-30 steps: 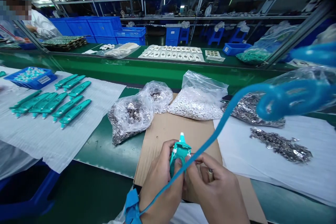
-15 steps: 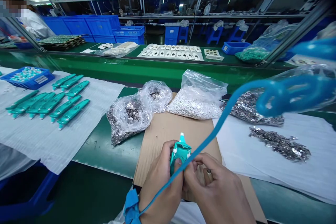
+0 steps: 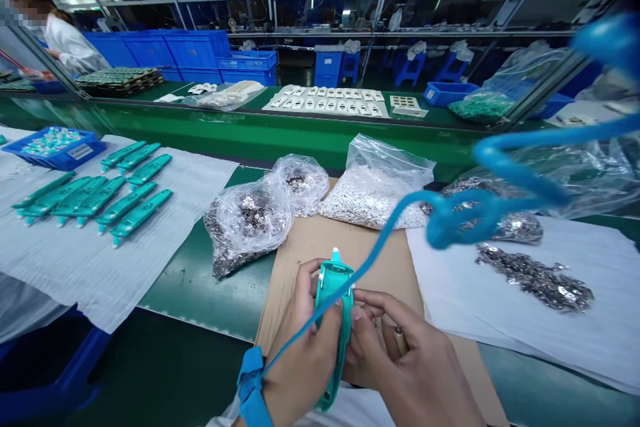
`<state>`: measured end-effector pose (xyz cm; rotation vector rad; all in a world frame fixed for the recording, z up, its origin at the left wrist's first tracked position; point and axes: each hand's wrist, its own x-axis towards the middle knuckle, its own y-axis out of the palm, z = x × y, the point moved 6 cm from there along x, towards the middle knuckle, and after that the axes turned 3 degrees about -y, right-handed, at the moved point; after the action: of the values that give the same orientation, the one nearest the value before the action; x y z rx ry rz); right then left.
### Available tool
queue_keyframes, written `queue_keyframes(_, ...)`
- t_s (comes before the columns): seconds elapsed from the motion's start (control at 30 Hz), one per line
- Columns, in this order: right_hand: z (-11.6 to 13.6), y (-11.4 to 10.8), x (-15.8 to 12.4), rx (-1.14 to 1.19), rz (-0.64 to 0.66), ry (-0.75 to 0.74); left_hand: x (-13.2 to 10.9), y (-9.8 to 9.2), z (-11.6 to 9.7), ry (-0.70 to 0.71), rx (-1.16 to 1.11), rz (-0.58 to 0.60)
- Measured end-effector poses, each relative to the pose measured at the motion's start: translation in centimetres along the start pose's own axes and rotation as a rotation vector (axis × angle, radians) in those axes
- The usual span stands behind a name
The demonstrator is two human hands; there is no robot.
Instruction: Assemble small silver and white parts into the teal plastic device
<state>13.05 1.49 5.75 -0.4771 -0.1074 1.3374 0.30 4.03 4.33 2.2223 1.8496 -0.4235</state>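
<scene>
Left hand point(image 3: 305, 337) has the teal plastic device point(image 3: 333, 290) wrapped up, right there above the cardboard sheet point(image 3: 300, 247)! Long axis runs straight out from the body, narrow tip pointing away, tail end dropping below the palms. Right hand point(image 3: 407, 363) comes in tight on the other side, fingers curled at the casing, can't tell if it's gripping, and the blue coiled cord point(image 3: 453, 223) from the left wrist strap point(image 3: 253, 380) cuts across the top

Metal shelving racks point(image 3: 400, 31) stand behind stacked blue plastic crates point(image 3: 193, 50).
</scene>
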Motion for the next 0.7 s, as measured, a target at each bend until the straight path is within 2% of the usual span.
queue_keyframes(0.13,-0.5,0.4,0.3,0.037,0.003,-0.055,0.6,-0.5,0.5,-0.023,-0.075,-0.053)
queue_keyframes(0.4,-0.4,0.7,1.1,-0.008,-0.035,-0.026,1.1,-0.3,1.2,-0.101,-0.125,0.002)
queue_keyframes(0.7,0.8,0.5,1.6,-0.200,-0.194,-0.105,0.5,0.7,0.6,0.016,-0.104,-0.005)
